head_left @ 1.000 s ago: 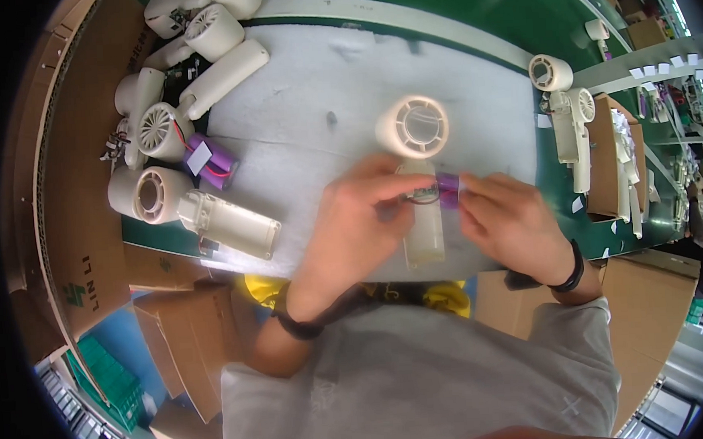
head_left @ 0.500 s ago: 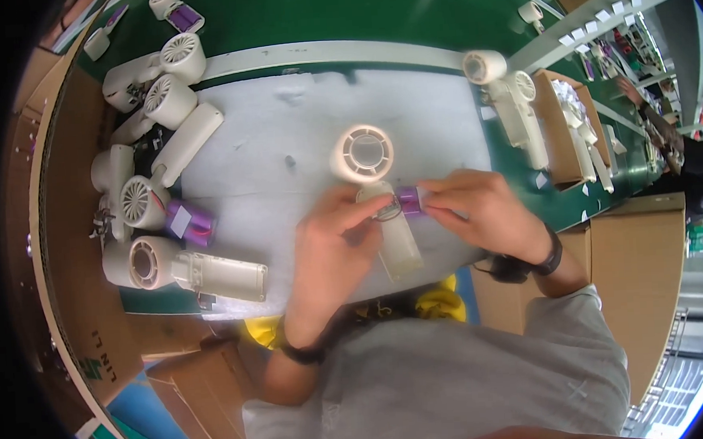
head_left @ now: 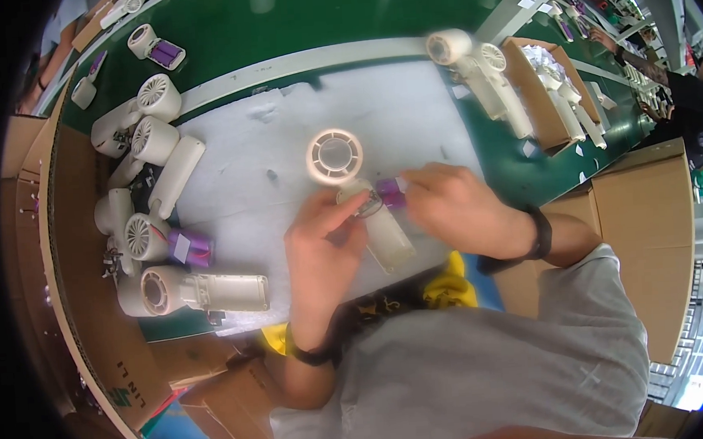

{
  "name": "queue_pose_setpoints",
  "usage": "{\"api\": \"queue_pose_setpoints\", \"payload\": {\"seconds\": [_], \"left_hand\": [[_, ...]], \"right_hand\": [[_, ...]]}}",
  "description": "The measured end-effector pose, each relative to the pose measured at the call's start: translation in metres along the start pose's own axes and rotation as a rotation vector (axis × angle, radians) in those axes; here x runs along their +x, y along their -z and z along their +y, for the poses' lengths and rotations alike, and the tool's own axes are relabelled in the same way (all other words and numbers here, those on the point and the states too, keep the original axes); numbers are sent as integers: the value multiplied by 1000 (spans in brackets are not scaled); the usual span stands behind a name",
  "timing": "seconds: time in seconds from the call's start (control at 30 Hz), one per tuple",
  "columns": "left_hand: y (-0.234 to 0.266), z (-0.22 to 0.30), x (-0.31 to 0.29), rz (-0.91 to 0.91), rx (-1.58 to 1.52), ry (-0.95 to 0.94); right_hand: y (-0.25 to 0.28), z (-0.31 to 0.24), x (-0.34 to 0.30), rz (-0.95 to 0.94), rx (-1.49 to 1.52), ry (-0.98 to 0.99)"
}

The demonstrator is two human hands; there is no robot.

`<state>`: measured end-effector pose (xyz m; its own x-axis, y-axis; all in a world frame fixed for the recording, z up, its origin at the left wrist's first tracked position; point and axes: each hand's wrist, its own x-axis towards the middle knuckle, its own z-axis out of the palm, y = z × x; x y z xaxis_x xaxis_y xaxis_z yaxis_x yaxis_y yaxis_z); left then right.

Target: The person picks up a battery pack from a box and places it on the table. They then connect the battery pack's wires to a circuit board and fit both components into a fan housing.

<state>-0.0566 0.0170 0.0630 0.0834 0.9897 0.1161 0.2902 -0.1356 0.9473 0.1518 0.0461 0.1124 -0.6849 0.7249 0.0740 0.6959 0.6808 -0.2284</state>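
Note:
A white handheld fan body (head_left: 389,241) lies on the foam sheet in front of me, its round head (head_left: 335,156) pointing away. My left hand (head_left: 321,241) grips the fan at its neck, with the thumb pressed over small dark wires (head_left: 369,205) there. Just right of the neck, a purple battery pack (head_left: 392,191) sits beside the handle. The fingers of my right hand (head_left: 464,213) are pinched at its right end, covering part of it. What exactly the right fingertips touch is partly hidden.
Several white fan bodies (head_left: 153,141) are piled at the left, beside a cardboard wall (head_left: 80,260). Another purple battery pack (head_left: 190,247) lies among them. Two fans (head_left: 483,74) and a carton of white parts (head_left: 549,95) stand at the right. A co-worker (head_left: 690,102) is at the far right.
The view has shifted slightly. My right hand has turned and closed in nearer the fan's neck, covering more of the battery pack. My left hand keeps its hold.

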Motion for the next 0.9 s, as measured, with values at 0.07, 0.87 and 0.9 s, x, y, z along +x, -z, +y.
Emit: {"api": "queue_pose_setpoints", "payload": {"seconds": [0.07, 0.87, 0.9], "left_hand": [[1, 0, 0, -1, 10, -4], [-2, -3, 2, 28, -9, -28], [-2, -2, 3, 15, -25, -26]], "right_hand": [[-2, 5, 0, 66, 83, -42], [43, 41, -11, 80, 400, -276], [38, 39, -8, 83, 402, -280]]}}
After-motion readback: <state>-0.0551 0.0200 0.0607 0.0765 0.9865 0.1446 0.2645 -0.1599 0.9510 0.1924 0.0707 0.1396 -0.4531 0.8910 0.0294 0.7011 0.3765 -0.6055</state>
